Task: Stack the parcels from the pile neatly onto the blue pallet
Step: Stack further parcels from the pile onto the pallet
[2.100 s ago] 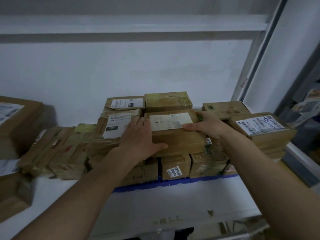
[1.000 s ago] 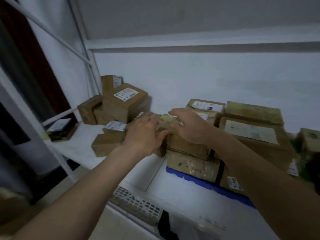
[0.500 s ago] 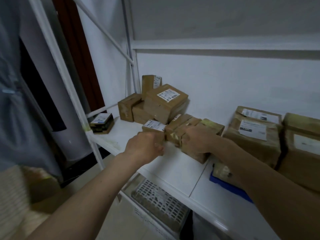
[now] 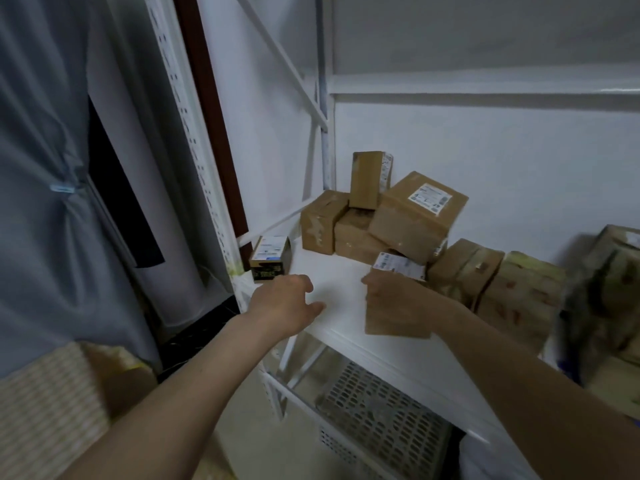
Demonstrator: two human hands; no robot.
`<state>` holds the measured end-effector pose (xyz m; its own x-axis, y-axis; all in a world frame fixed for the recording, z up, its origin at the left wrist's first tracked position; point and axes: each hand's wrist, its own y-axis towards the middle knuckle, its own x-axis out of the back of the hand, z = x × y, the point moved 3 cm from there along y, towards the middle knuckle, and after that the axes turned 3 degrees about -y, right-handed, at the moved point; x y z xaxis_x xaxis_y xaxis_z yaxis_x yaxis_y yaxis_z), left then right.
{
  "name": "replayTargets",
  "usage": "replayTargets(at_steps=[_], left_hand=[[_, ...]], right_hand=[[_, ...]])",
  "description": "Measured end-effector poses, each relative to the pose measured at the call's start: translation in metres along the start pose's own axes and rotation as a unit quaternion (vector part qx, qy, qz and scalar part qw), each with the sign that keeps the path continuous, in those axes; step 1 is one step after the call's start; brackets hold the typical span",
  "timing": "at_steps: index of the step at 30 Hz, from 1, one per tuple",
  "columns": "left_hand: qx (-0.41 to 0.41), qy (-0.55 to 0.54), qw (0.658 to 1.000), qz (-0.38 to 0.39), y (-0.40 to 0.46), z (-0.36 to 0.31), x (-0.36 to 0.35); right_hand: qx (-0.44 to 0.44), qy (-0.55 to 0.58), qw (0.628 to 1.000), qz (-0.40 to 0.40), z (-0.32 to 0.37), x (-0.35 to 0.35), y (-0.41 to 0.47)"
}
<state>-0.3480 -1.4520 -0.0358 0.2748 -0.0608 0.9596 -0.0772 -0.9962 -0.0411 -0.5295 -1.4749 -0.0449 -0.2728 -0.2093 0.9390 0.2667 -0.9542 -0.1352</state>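
under the right hand point(image 4: 394, 299) a small parcel point(image 4: 396, 318) stands on the shelf point(image 4: 339, 282), the fingers curled around it. left hand point(image 4: 287, 306) hovers beside, fingers loosely spread, holding nothing. beyond the fingers the pile point(image 4: 398, 216) has several boxes left, so i judge much work remains.

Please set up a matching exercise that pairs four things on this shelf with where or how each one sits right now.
Things:
1. right hand
2. left hand
3. dark printed box
4. tall narrow parcel

States:
A. stands upright at the back of the pile, near the shelf post
B. sits alone at the left edge of the shelf
C. grips a small labelled parcel
D. hovers over the bare shelf, fingers loosely curled, holding nothing

Pairs: 1-C, 2-D, 3-B, 4-A
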Motion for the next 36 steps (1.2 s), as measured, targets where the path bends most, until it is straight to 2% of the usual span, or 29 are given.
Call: replayTargets(at_steps=[6,13,21,26,29,36], left_hand=[[-0.011,-0.005,0.999,0.030,0.033,0.046,-0.006],[-0.008,-0.034,0.998,0.052,0.086,0.085,-0.022],[-0.004,-0.067,0.996,0.051,0.191,0.106,-0.020],[-0.010,-0.161,0.986,0.038,0.271,0.106,-0.022],[-0.003,-0.203,0.978,0.048,0.309,0.108,-0.029],[0.017,-0.319,0.944,0.077,0.383,0.110,-0.045]], right_hand=[[-0.021,0.017,0.999,0.017,0.029,-0.027,0.043],[-0.051,0.018,0.998,0.032,0.025,-0.053,0.123],[-0.077,0.067,0.995,0.003,0.018,-0.047,0.221],[-0.098,0.164,0.981,-0.043,0.005,-0.025,0.283],[-0.128,0.240,0.959,-0.079,-0.003,-0.012,0.315],[-0.172,0.303,0.931,-0.108,-0.009,0.000,0.367]])
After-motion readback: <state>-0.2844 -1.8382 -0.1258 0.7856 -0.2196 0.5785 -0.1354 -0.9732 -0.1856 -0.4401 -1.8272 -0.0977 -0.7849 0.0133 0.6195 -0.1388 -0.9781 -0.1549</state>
